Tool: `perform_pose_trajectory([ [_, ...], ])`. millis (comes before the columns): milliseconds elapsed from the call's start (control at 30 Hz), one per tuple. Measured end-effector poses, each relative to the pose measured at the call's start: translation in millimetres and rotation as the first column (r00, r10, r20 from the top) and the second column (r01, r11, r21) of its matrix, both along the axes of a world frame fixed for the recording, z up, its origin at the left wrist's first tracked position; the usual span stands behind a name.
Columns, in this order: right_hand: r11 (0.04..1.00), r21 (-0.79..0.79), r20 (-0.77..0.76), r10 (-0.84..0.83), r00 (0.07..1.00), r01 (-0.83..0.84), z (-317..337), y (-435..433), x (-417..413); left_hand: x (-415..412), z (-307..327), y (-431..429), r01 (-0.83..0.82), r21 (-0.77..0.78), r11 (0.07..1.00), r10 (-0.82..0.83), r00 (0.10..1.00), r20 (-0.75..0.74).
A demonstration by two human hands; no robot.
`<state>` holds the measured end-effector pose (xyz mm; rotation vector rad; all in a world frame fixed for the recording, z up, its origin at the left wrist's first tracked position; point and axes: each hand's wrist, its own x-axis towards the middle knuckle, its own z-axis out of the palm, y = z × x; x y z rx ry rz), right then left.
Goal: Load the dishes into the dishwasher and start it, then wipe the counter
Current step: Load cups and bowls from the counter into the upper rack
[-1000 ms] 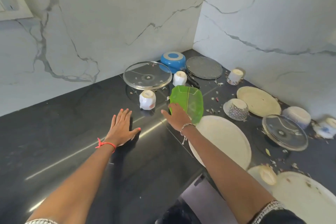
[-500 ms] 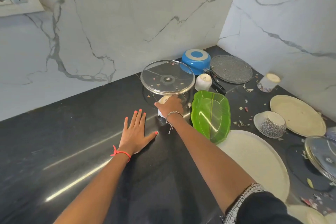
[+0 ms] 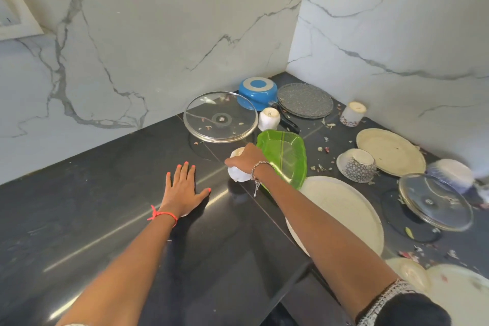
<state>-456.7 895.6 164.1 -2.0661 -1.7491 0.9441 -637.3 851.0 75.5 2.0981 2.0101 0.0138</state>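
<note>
Reaching across the table [image 3: 105,219], the right hand [image 3: 247,160] clasps a white cup [image 3: 238,177] for loading; the left hand [image 3: 184,189] lies flat, fingers [image 3: 182,174] straight, bracing.

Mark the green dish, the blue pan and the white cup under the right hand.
green dish [image 3: 284,156], head view, centre
blue pan [image 3: 256,84], head view, upturned base
white cup [image 3: 238,175], head view, lower side

Both arms stretched forward: left hand [image 3: 185,188] flat, right hand [image 3: 248,159] gripping.
The left hand lies palm down, fingers straight and slightly spread, thumb splayed toward the right arm. The right hand reaches further ahead, knuckles up, fingers curled downward round a white cup [image 3: 238,174] beneath them.
</note>
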Motion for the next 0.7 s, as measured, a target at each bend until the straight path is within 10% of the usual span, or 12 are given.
perform_pose_trajectory([
  [700, 0.996, 0.05, 0.098, 0.07, 0.993, -0.075, 28, -268, 131, 115, 26, -197, 0.29, 0.219, 0.932, -0.32, 0.94, 0.115],
])
